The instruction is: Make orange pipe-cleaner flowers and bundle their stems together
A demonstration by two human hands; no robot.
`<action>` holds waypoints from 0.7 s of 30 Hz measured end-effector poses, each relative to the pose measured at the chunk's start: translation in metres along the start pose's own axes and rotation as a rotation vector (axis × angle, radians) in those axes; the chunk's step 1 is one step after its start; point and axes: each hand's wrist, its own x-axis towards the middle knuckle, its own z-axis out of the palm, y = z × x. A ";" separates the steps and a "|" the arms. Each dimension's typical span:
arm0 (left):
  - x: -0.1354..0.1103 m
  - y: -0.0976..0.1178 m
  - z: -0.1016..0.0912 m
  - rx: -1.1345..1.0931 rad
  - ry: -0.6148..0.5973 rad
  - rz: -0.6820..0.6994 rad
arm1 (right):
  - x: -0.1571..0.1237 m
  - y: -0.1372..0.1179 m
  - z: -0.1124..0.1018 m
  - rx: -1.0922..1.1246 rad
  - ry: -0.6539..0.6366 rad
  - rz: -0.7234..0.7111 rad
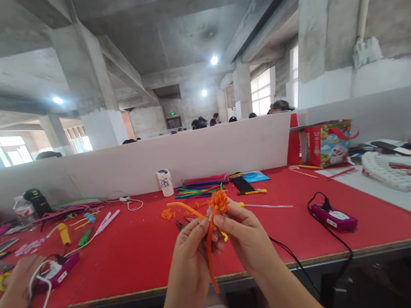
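Observation:
Both my hands meet over the front of the red table, fingertips nearly touching. My left hand pinches a bent orange pipe cleaner; one end sticks out to the upper left and the other hangs down. Closed around the base of a fluffy orange flower head is my right hand. Where the pipe cleaner meets the flower is hidden by my fingers. Behind my hands lie pliers or scissors, partly covered, with yellow handle parts. Small orange scraps are scattered beyond my left hand.
Bundles of coloured pipe cleaners and a white can stand by the white partition. Purple power strips with cables sit on either side. Another person's hand is at the left. A red gift bag stands at back right.

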 end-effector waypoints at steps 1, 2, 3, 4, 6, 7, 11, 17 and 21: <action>0.000 -0.001 0.001 -0.007 0.003 0.008 | 0.000 0.000 0.000 0.019 0.002 0.021; -0.001 -0.003 0.001 -0.006 0.013 0.032 | 0.001 0.000 0.000 0.034 0.006 0.034; -0.002 -0.004 0.002 0.011 0.028 0.066 | 0.001 0.001 0.001 0.045 0.012 0.040; -0.002 -0.006 0.002 0.046 0.051 0.114 | 0.001 0.001 0.001 0.050 0.021 0.043; -0.002 -0.009 0.002 0.199 0.114 0.241 | 0.001 0.003 0.002 0.027 0.065 0.024; -0.002 -0.011 0.000 0.322 0.156 0.322 | 0.001 0.005 0.002 -0.012 0.097 0.000; 0.002 -0.012 -0.008 0.937 0.297 0.817 | 0.003 0.009 -0.001 -0.307 0.205 -0.183; 0.005 -0.008 -0.013 1.072 0.186 1.061 | 0.004 0.004 -0.001 -0.377 0.187 -0.208; 0.001 -0.009 -0.007 0.564 0.166 0.565 | 0.001 -0.002 0.003 -0.277 0.141 -0.182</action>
